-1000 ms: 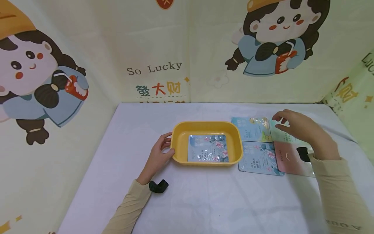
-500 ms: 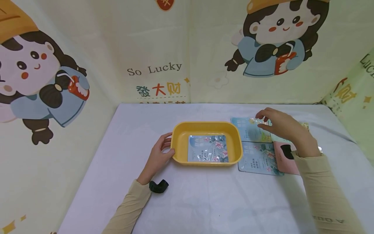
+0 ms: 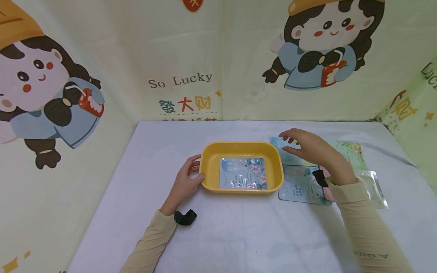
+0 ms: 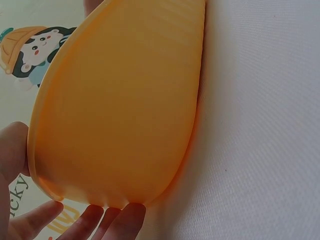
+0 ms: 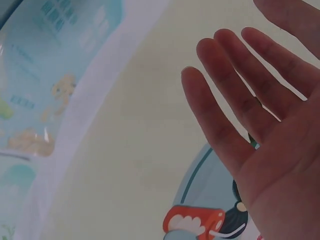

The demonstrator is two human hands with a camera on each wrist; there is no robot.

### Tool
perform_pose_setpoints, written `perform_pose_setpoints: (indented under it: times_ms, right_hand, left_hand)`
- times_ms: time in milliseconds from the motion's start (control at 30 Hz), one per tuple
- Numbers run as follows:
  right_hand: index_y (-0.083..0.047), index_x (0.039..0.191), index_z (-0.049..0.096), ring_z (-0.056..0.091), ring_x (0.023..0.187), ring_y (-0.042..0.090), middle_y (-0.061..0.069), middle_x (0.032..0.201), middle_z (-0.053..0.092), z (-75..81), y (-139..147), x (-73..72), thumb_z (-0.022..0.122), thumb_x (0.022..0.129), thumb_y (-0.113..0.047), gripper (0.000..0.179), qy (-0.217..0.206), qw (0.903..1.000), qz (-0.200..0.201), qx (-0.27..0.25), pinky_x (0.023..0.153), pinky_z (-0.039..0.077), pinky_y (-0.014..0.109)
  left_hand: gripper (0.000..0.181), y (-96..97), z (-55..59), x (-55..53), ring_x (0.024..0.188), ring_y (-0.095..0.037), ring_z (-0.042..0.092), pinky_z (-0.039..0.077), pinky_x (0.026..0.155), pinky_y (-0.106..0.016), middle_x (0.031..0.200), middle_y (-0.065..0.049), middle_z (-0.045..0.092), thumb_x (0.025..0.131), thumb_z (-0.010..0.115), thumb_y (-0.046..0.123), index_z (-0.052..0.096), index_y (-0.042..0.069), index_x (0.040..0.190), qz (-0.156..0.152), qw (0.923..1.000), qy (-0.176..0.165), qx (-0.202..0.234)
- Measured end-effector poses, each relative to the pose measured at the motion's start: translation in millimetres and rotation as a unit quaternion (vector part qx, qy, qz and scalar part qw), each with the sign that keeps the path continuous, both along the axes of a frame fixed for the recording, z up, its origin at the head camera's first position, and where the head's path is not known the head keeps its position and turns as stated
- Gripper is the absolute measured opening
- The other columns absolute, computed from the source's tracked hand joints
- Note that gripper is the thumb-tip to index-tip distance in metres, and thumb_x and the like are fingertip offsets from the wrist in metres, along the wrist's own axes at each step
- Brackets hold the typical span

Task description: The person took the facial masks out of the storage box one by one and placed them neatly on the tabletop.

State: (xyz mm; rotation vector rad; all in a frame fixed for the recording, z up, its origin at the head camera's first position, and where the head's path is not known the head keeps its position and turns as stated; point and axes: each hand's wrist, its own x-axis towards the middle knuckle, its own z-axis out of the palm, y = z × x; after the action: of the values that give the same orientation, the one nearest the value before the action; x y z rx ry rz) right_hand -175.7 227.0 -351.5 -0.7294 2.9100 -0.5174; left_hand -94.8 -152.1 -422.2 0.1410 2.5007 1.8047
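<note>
My left hand (image 3: 182, 185) holds the left end of a yellow plastic tray (image 3: 209, 167); in the left wrist view its thumb lies at the rim and several fingertips (image 4: 131, 215) touch the outer wall. Inside the tray lies a blue floral sheet-mask packet (image 3: 243, 173). My right hand (image 3: 310, 148) hovers over a light-blue sheet-mask packet (image 3: 278, 149), holding nothing. The right wrist view shows the palm (image 5: 285, 185) with its fingers spread and nearly straight. A second blue floral packet (image 3: 295, 185) lies just right of the tray.
Under and beyond the right forearm lie a pink packet (image 3: 328, 191), partly covered, a green packet (image 3: 356, 153) and a silvery packet (image 3: 375, 187). A white cloth covers the table (image 3: 218, 231). A printed curtain (image 3: 239, 57) rises behind its far edge.
My right hand has moved left, from above the green packet to above the light-blue one, uncovering the green and silvery packets. The left hand and tray have stayed still.
</note>
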Motion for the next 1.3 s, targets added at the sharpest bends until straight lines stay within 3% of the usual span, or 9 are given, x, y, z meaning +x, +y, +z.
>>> perform_pose_setpoints:
  times_ms: [100,333,633,867,1133,1300]
  right_hand:
    - [-0.012,0.121,0.055,0.054,0.098,0.023,0.005,0.113,0.059,-1.0,-7.3,1.1,0.07,0.081,-0.022,0.044,-0.002,0.9998,0.011,-0.017,0.083,0.05,0.043]
    - [-0.01,0.119,0.057,0.055,0.098,0.022,0.005,0.114,0.059,-4.6,-23.7,2.1,0.069,0.082,-0.021,0.041,-0.013,0.9984,0.034,-0.044,0.083,0.05,0.042]
    - [-0.009,0.12,0.057,0.055,0.1,0.021,0.006,0.116,0.058,-9.5,-41.3,0.8,0.067,0.083,-0.022,0.041,-0.042,0.995,0.068,-0.06,0.087,0.049,0.042]
    - [-0.007,0.121,0.056,0.054,0.103,0.022,0.005,0.116,0.058,-16.0,-51.0,0.0,0.064,0.085,-0.027,0.042,-0.062,0.9928,0.083,-0.06,0.089,0.048,0.041]
    - [-0.007,0.12,0.058,0.054,0.104,0.021,0.005,0.115,0.058,-24.8,-62.2,-1.0,0.065,0.085,-0.026,0.041,-0.071,0.9909,0.098,-0.059,0.093,0.044,0.042]
    - [-0.005,0.121,0.056,0.055,0.103,0.022,0.006,0.115,0.058,-32.2,-68.2,-1.2,0.066,0.085,-0.021,0.041,-0.09,0.9887,0.104,-0.06,0.092,0.045,0.041]
  left_hand:
    - [0.057,-3.2,-12.6,-4.1,0.108,-0.025,0.054,0.046,0.092,-0.039,0.123,-0.011,0.053,0.082,0.059,0.004,0.043,0.016,0.134,0.005,1.0,0.0,-0.003]
    - [0.055,-3.7,-20.9,-5.3,0.104,-0.017,0.056,0.048,0.088,-0.034,0.119,-0.002,0.054,0.08,0.06,0.008,0.046,0.024,0.131,0.017,0.9998,0.011,-0.006]
    - [0.055,-3.5,-19.9,-5.1,0.104,-0.016,0.056,0.048,0.088,-0.033,0.118,-0.002,0.055,0.08,0.06,0.009,0.046,0.024,0.131,0.018,0.9998,0.009,-0.009]
    - [0.057,-5.4,-19.0,-5.1,0.106,-0.021,0.056,0.048,0.088,-0.036,0.12,-0.006,0.054,0.08,0.057,0.006,0.044,0.02,0.133,-0.007,0.9996,0.027,0.004]
    - [0.057,-5.1,-19.8,-6.5,0.105,-0.018,0.056,0.048,0.088,-0.035,0.119,-0.003,0.054,0.08,0.059,0.006,0.045,0.024,0.132,0.002,0.9998,0.019,0.0]
    - [0.057,-3.2,-9.1,-3.7,0.107,-0.025,0.055,0.047,0.09,-0.039,0.122,-0.012,0.053,0.081,0.058,0.004,0.043,0.015,0.134,-0.008,0.9999,0.014,0.001]
